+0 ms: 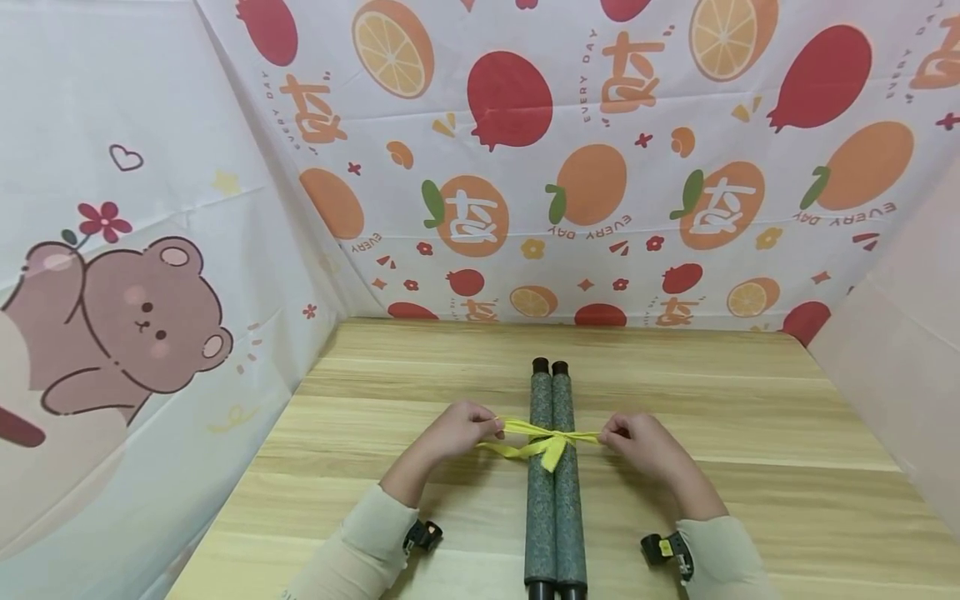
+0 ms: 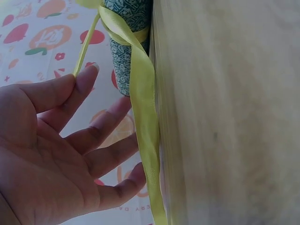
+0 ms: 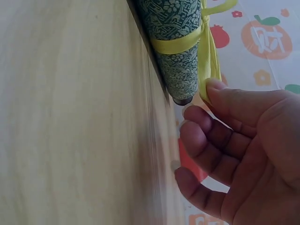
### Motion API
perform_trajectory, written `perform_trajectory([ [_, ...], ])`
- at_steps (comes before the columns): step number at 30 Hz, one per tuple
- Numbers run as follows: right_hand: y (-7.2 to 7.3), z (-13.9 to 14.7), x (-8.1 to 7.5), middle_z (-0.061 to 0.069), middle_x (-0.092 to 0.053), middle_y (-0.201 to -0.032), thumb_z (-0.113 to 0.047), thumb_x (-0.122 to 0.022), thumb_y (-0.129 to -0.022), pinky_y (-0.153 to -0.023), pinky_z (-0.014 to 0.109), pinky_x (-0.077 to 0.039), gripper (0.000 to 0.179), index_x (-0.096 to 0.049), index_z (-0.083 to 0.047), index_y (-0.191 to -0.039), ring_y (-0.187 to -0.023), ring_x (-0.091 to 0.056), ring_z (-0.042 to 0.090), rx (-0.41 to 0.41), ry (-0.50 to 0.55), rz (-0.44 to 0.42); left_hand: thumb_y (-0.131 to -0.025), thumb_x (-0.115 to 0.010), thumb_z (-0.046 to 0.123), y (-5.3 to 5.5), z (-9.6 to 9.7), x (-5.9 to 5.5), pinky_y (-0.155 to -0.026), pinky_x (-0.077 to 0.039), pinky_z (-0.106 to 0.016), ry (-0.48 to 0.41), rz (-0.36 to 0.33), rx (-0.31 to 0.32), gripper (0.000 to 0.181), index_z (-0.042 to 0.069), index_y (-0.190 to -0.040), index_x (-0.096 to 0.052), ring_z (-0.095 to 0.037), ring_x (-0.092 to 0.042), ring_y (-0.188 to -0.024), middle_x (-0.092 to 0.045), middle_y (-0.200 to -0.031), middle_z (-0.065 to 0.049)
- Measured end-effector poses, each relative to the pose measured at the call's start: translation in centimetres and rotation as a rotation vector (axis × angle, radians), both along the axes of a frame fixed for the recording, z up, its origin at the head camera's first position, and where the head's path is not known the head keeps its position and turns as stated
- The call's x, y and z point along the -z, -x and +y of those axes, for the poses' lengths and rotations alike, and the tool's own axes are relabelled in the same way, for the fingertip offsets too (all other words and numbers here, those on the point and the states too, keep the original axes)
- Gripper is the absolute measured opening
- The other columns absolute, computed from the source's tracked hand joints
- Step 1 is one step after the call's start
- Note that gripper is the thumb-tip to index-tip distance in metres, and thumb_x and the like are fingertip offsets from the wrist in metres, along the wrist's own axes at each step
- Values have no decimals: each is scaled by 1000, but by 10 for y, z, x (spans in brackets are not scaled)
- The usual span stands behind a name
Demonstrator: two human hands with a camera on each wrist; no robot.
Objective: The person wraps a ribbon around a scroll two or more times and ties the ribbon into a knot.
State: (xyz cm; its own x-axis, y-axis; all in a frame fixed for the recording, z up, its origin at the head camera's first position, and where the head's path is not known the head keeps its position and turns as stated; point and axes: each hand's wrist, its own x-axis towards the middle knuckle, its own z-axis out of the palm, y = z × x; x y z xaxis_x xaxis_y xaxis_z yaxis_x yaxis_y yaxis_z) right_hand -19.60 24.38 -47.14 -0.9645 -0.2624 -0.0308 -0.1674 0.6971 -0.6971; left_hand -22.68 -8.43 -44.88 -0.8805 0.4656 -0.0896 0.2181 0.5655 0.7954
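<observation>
A scroll (image 1: 555, 500) with two green patterned rolls side by side and dark end knobs lies lengthwise on the table. Round its middle runs a yellow ribbon (image 1: 554, 452), tied in a bow on top. My left hand (image 1: 461, 429) pinches a loop of the ribbon between thumb and forefinger, left of the rolls; its other fingers are spread. Opposite, my right hand (image 1: 641, 446) pinches the ribbon on the right side with thumb and forefinger. One loose ribbon tail (image 2: 146, 126) hangs past the left fingers in the left wrist view.
The wooden table (image 1: 720, 392) extends to both sides of the scroll. Behind it hangs a fruit-print cloth (image 1: 555, 275), and a bear-print cloth (image 1: 150, 317) hangs on the left. Small black cameras (image 1: 427, 536) sit on both wrists.
</observation>
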Motion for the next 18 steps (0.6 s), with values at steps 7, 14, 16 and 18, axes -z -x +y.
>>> perform_trajectory([
  [7, -1, 8, 5, -2, -62, -80, -18, -62, -97, -62, 25, -42, 13, -68, -13, -86, -70, -49, 12, -17, -1, 17, -100, -56, 18, 1, 0, 1, -61, -38, -30, -10, 1, 16, 29, 5, -83, -76, -15, -51, -74, -73, -100, -5],
  [14, -3, 9, 8, 0, -61, -78, -19, -62, -98, -61, 25, -41, 15, -68, -12, -86, -68, -48, 12, 8, 3, -23, -99, -57, 19, 0, -2, 1, -69, -44, -31, -14, 19, 8, 29, 6, -80, -75, -16, -59, -86, -73, -107, -6],
  [16, -4, 9, 9, 2, -60, -77, -19, -62, -98, -60, 25, -41, 15, -67, -12, -86, -67, -47, 12, 20, 7, -41, -99, -57, 18, 0, -3, 1, -74, -46, -33, -26, 19, 8, 29, 5, -79, -74, -18, -62, -95, -72, -111, -7],
  [18, -5, 9, 10, 2, -59, -76, -18, -62, -98, -59, 25, -41, 15, -67, -12, -86, -66, -47, 13, 28, 8, -49, -99, -57, 17, -1, -3, 1, -77, -47, -33, -39, 15, 3, 30, 5, -79, -74, -19, -62, -101, -72, -113, -8],
])
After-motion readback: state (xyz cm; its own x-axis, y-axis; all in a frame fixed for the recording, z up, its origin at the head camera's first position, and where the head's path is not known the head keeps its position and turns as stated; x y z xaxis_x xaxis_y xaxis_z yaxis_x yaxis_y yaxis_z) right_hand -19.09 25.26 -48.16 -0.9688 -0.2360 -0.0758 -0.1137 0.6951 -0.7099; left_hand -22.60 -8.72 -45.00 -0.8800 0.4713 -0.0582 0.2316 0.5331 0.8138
